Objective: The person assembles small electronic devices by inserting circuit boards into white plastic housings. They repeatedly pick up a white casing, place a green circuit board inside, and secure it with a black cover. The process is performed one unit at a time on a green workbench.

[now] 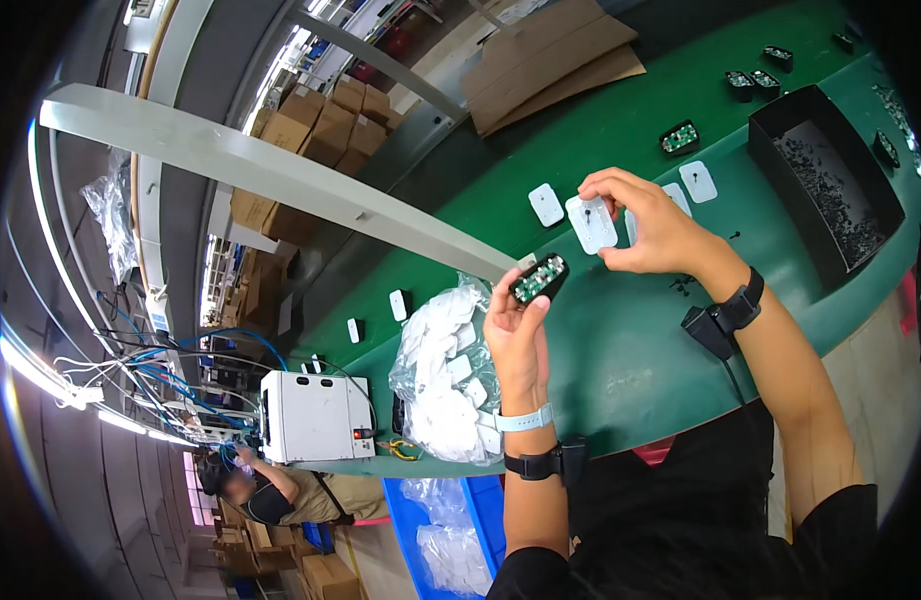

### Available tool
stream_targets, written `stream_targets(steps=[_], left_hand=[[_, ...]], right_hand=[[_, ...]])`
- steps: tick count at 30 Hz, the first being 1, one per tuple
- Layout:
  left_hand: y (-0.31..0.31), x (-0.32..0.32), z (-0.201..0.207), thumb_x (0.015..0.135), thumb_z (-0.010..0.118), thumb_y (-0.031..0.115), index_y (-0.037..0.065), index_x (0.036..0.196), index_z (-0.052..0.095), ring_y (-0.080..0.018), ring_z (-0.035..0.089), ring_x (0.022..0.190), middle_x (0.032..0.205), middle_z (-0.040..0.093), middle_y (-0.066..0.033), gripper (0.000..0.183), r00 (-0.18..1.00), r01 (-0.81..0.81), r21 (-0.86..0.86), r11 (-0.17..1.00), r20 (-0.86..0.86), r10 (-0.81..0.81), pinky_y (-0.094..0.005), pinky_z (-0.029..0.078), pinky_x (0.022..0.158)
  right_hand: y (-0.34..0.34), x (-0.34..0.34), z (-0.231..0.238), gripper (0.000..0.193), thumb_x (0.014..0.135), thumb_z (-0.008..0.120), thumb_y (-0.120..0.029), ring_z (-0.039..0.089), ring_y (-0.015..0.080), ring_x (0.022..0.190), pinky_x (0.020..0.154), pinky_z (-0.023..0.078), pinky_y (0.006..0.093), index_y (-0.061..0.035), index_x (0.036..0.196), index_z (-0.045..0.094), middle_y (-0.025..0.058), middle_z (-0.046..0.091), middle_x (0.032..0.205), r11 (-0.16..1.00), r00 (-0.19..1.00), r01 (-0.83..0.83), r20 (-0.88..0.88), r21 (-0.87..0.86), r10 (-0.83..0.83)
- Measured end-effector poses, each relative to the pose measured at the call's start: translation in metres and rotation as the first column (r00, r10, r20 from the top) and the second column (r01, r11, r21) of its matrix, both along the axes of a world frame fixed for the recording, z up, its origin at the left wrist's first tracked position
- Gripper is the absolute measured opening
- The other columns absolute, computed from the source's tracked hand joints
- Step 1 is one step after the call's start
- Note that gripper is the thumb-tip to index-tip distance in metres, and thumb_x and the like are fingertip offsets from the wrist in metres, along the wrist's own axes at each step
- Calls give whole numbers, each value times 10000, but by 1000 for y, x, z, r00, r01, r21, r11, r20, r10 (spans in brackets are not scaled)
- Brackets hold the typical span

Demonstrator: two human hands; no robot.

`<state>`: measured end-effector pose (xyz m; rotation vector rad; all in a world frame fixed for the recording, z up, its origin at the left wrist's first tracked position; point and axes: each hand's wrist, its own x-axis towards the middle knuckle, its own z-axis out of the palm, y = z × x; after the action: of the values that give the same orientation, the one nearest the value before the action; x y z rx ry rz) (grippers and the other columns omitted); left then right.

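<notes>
Between the fingers and thumb of my left hand (517,325) is a small black housing with a green circuit board (540,279) facing up. My right hand (660,222) pinches a white plastic cover (591,224) by its edge, with a small dark part on its face. The two pieces are held apart above the green bench. Just beyond the right hand, another white cover (545,205) lies flat, and one more white cover (697,181) rests to its right. Farther off lies a black housing with a board (679,138).
A black box of small dark parts (830,190) stands at the right. A clear bag of white covers (445,375) lies left of my left hand, near a white machine (318,416). A grey beam (280,170) crosses overhead. A co-worker (290,490) is at the lower left.
</notes>
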<state>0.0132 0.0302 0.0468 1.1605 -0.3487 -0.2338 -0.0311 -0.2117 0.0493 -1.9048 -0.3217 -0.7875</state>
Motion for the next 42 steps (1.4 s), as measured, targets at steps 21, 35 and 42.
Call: stream_targets(steps=[21, 35, 42], left_hand=[[10, 12, -31, 817, 716, 72, -130, 1346, 508, -265, 652, 1104, 1210, 650, -173, 603, 964, 241, -99, 966, -93, -250, -415, 480, 1054], [13, 7, -24, 779, 730, 166, -128, 1373, 483, -301, 634, 1163, 1253, 626, -209, 707, 964, 253, -94, 963, -56, -259, -455, 485, 1056], [8, 7, -16, 833, 645, 202, -122, 1418, 434, -377, 603, 1194, 1212, 618, -215, 701, 948, 207, -338, 918, -161, -273, -515, 443, 1088]], right_hand=[[21, 11, -29, 348, 846, 697, 71, 593, 167, 1168, 967, 531, 312, 22, 1189, 660, 123, 545, 1355, 634, 781, -413, -104, 654, 616], [40, 14, -42, 635, 925, 740, -197, 605, 218, 1228, 1054, 461, 368, -12, 1450, 433, 147, 613, 1340, 205, 539, -388, 41, 898, 841], [40, 15, -41, 567, 951, 700, -160, 628, 223, 1186, 1038, 489, 375, -6, 1435, 447, 156, 627, 1308, 185, 619, -352, 80, 917, 781]])
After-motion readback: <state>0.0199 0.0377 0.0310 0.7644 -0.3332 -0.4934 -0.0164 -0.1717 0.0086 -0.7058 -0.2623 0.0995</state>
